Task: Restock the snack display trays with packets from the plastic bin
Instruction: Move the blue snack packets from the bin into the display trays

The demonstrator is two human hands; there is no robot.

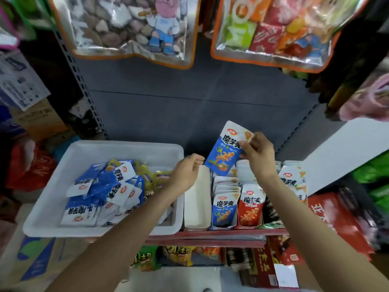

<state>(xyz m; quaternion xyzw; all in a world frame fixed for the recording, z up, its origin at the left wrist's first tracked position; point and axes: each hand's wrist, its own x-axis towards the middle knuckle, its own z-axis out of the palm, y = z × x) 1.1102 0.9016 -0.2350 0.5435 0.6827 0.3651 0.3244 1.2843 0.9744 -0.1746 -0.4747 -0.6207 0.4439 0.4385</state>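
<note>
**Blue packet pinched above the display trays**

Two bare forearms reaching up from the bottom edge. Right hand (260,157) raised over the trays, thumb and fingers pinching the upper right corner of a blue-and-white snack packet (226,149). Packet held upright, slightly tilted, its lower edge just above the rear of the blue tray row (223,209).

Directly below the grip: white tray fronts packed with upright packets, blue ones in one column, red ones (250,207) in the next column to the right, more white-topped packets (291,180) further right. Just left of the blue column, an empty white tray (197,199).

Left of the grip, close to the held packet's lower corner but apart from it: left hand (186,172), fingers loosely curled, holding nothing, hovering over the near-right edge of the white plastic bin (50,199). Bin well left of the grip, holding a loose heap of blue-and-white packets (105,192) with some yellow ones behind.

Above the grip: grey shelf back panel (189,91) and two hanging clear bags (126,26) of assorted snacks.
</note>
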